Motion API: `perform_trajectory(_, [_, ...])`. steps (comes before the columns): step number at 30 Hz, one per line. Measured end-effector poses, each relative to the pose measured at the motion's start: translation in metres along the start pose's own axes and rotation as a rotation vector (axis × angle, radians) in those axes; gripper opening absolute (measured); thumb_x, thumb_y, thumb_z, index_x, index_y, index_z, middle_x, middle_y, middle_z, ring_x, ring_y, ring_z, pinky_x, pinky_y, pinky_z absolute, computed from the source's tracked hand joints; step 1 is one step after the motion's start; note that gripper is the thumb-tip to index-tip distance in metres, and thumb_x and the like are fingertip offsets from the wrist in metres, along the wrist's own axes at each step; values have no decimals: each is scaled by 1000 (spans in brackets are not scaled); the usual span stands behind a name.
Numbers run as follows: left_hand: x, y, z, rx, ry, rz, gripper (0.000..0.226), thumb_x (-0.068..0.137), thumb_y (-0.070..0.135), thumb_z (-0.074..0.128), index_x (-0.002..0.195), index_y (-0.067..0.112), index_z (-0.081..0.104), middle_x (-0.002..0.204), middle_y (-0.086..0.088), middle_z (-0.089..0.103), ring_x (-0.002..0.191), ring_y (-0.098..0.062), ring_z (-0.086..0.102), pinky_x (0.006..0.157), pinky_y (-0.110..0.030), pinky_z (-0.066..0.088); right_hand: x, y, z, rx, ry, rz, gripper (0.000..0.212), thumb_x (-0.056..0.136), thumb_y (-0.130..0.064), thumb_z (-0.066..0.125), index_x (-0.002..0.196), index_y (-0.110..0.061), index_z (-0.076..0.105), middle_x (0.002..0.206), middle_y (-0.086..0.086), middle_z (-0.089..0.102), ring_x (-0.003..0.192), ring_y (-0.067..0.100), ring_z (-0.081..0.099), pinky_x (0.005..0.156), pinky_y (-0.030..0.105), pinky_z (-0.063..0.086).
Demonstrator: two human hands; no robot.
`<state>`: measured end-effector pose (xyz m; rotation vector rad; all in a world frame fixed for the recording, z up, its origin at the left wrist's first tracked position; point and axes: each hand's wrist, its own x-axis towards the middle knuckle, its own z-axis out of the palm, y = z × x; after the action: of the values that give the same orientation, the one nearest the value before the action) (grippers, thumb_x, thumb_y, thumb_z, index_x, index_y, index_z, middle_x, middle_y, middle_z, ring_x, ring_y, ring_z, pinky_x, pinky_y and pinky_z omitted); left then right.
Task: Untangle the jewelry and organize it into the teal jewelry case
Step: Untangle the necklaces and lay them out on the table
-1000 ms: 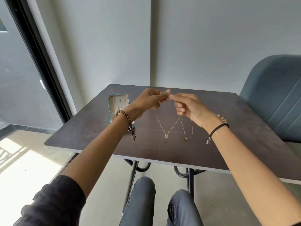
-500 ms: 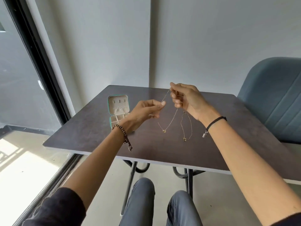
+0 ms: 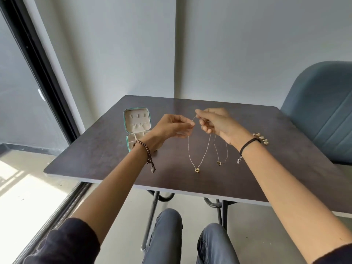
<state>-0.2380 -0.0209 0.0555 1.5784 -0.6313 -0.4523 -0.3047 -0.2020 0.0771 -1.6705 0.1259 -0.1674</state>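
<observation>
Two fine chains are being held above the table [image 3: 95, 149]: the heart-pendant chain [image 3: 197, 169] is being pinched by fingertips of the left hand [image 3: 172, 126] and right hand [image 3: 215, 121], and the smaller-pendant chain [image 3: 219, 162] is apparently being gripped by the right alone. Both loops are hanging long-axis vertical, pendants lowest, beside the open teal jewelry case [image 3: 137, 119]. Light, limp, snag-prone links are best being taken near the clasp.

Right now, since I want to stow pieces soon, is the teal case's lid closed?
No, the teal jewelry case lies open on the table, its beige lining and compartments showing.
</observation>
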Motion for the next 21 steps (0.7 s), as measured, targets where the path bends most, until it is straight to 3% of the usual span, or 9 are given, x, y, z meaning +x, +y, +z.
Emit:
perform_trajectory(8, [58,-27,-3,242,89,-74,20,89,17,75,101,0,72,85,-6,73,71,-12,70,62,-24,56,59,37,-7,-327,82,-26,16,96,-20,67,96,-4,69,78,6,72,60,10,65,62,22,54])
perform_trajectory(12, [85,-44,3,379,186,-65,14,88,15,77,92,2,73,83,-9,74,63,-10,68,54,-20,56,98,61,-13,-557,104,-45,6,90,-19,72,85,-16,73,76,4,77,73,18,74,80,39,60])
perform_trajectory(14, [95,-53,5,417,214,-68,9,87,10,75,91,3,73,85,-13,75,66,-16,70,56,-27,60,112,71,-13,-640,117,-46,10,87,-19,73,78,-21,72,74,2,77,74,19,74,80,44,61])
perform_trajectory(16, [103,-60,6,453,231,-82,5,85,6,72,90,4,72,87,-15,75,69,-24,72,62,-36,63,121,77,-11,-689,137,-61,6,88,-19,74,82,-22,72,80,1,77,73,17,72,79,41,60])
perform_trajectory(21, [107,-69,4,517,239,-87,12,83,3,67,93,8,71,86,-9,74,73,-27,74,68,-40,64,124,89,-12,-764,165,-106,9,89,-15,74,97,-15,72,88,-1,71,62,3,56,77,29,53])
